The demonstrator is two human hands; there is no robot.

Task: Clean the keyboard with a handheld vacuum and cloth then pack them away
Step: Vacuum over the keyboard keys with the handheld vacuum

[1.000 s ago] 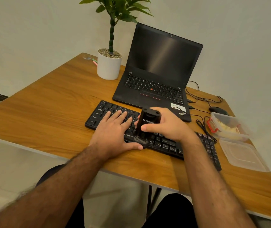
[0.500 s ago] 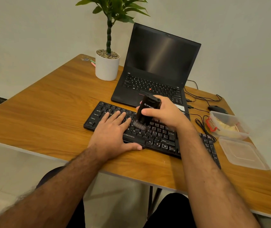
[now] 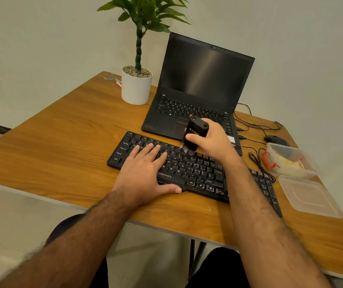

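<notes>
The right hand is curling its fingers and thumb around the black handheld vacuum, so this grip is wrapping the body of the tool with the thumb lying across its front. The vacuum is standing nearly upright, tilting slightly, with its brush end pointing down at the top rows of the black keyboard; whether the bristles are actually touching the keys is hard to tell. The left hand is lying flat on the left part of the keyboard, fingers straight and spread over the keys, thumb stretching along the near edge by the brand lettering.

The keyboard is sitting at an angle on the wooden surface, near its front edge. Just behind it an open black laptop is standing with a dark screen, and a white pot holding a green plant is sitting beside the laptop's left side. To the right, a clear plastic container with a red clip is holding something pale, its lid is lying just in front of it, and a black mouse with cables is resting behind.
</notes>
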